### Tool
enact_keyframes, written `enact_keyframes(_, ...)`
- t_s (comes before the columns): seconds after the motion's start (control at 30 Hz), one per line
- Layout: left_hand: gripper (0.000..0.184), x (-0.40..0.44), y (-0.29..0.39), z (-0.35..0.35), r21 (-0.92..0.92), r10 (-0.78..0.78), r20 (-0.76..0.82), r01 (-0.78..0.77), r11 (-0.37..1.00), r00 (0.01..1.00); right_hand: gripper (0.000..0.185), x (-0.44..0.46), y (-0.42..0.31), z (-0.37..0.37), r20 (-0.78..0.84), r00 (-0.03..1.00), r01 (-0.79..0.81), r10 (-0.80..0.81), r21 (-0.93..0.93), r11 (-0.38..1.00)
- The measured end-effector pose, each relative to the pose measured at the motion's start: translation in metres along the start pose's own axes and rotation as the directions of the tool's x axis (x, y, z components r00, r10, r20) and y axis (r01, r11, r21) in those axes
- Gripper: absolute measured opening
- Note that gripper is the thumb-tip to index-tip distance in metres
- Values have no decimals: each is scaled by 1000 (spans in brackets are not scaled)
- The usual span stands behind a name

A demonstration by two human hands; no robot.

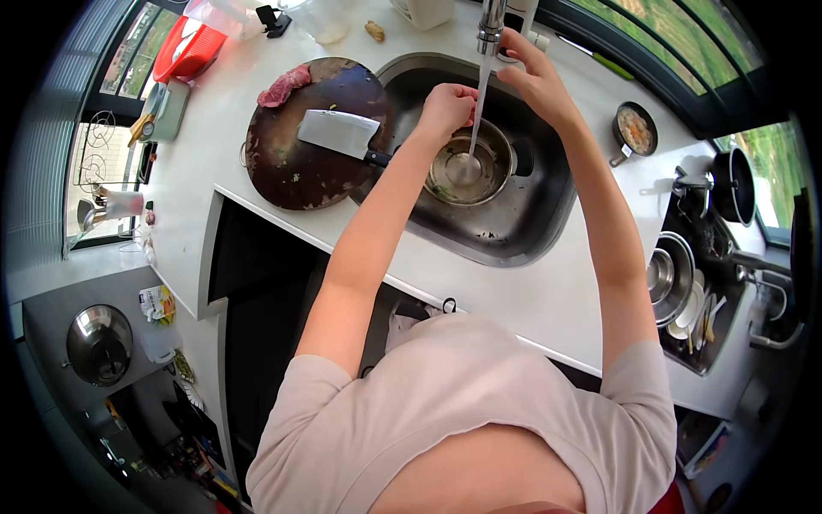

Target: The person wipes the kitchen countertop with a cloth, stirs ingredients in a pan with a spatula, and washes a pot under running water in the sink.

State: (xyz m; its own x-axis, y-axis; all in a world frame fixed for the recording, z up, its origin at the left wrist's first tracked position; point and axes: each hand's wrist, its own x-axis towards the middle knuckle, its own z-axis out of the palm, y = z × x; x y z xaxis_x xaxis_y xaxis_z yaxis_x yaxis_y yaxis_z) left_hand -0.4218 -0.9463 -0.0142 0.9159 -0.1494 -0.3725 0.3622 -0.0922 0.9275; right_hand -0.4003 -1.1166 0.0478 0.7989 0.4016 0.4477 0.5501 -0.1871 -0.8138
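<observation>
Water runs from the chrome faucet [491, 30] into a metal pot [469, 190] with dark handles, standing in the sink [535, 224]. Over the pot's far rim is my left hand [449, 109], fingers curled together beside the stream; what they hold, if anything, is hidden. My right hand [541, 84] reaches up by the faucet, thumb and forefinger apart, fingertips close to its side; contact is unclear. Left of the sink, a cleaver [338, 133] lies on a round dark cutting board [300, 176], with a piece of raw meat [284, 86] at the board's far edge.
A small pan [634, 128] holding food sits right of the sink. A green-handled knife [612, 64] lies by the window. Ginger [374, 31] and a red basket [187, 47] are at the back. Metal bowls [672, 278] and dishes fill a second sink at right.
</observation>
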Motion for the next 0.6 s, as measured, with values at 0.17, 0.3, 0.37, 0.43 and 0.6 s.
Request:
enact_keyframes(0.17,13,-20,9,4,5,-20,74,19,1000,997,38,17,-24,14,-33,990,-131,138,162,978)
enact_keyframes(0.3,19,-14,-6,0,-4,37,64,-37,999,997,25,17,-45,16,-108,984,-162,145,-174,971)
enact_keyframes(0.37,17,-9,-10,-1,27,28,66,-29,999,997,24,17,-28,21,-170,985,-53,27,-147,988)
enact_keyframes(0.43,18,-13,-8,6,-75,43,19,-41,996,999,23,14,-32,23,-202,978,-85,56,-136,987)
enact_keyframes(0.6,23,-20,8,11,-13,6,-32,-7,1000,999,25,13,-28,26,-247,968,-55,36,-72,996)
